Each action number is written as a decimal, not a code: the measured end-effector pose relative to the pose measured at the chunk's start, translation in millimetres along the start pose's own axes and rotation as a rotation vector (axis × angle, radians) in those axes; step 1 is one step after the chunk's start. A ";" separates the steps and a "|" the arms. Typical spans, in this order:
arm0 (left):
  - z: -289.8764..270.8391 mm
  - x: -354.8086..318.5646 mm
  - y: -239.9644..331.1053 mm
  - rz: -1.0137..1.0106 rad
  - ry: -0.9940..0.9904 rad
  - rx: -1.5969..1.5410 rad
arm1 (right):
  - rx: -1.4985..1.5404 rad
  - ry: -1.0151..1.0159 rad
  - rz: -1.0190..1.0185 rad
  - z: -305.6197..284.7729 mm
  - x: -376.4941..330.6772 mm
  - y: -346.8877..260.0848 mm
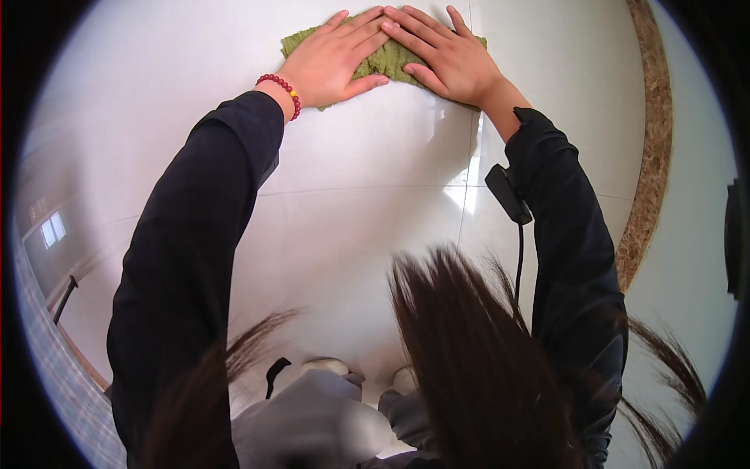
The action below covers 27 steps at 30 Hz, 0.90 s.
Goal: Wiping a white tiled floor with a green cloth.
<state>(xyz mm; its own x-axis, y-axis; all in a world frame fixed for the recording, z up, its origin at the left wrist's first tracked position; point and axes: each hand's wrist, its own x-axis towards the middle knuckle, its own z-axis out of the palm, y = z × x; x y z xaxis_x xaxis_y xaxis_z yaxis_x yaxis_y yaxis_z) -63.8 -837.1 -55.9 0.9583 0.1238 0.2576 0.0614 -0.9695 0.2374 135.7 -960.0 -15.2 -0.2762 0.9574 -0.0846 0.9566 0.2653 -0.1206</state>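
Note:
A crumpled olive-green cloth [384,69] lies on the glossy white tiled floor at the far side. My left hand [332,59], with a red bead bracelet [291,92] at its wrist, rests flat on the cloth's left half. On the right half my right hand [453,59] presses down, palm lowered. Both hands have their fingers stretched out, and their fingertips meet near the cloth's upper middle. The hands cover much of the cloth; bare bits of it show between the thumbs and at the outer ends.
Glossy white floor tiles [336,227] reflect light in front of me. A brown marbled border strip [656,125] curves along the right, beside a pale wall. A black device [508,194] with a cable hangs at my right sleeve. Checked fabric [58,383] hangs at the lower left.

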 end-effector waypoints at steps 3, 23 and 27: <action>-3.4 -14.0 11.4 -0.008 -0.030 -0.002 | 0.038 0.012 0.022 6.5 -7.5 -15.7; -26.1 -19.1 33.3 -0.023 -0.252 -0.123 | 0.055 0.111 0.010 7.5 -13.6 -6.3; -12.0 -33.7 40.6 0.005 -0.148 -0.022 | 0.104 0.150 0.029 20.2 -27.8 -17.8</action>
<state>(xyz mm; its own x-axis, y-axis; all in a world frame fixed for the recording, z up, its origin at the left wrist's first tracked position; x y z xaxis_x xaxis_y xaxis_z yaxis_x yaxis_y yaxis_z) -97.0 -878.1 -43.7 0.9893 0.0849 0.1184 0.0519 -0.9648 0.2577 124.5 -993.7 -30.7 -0.2240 0.9728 0.0582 0.9470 0.2314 -0.2229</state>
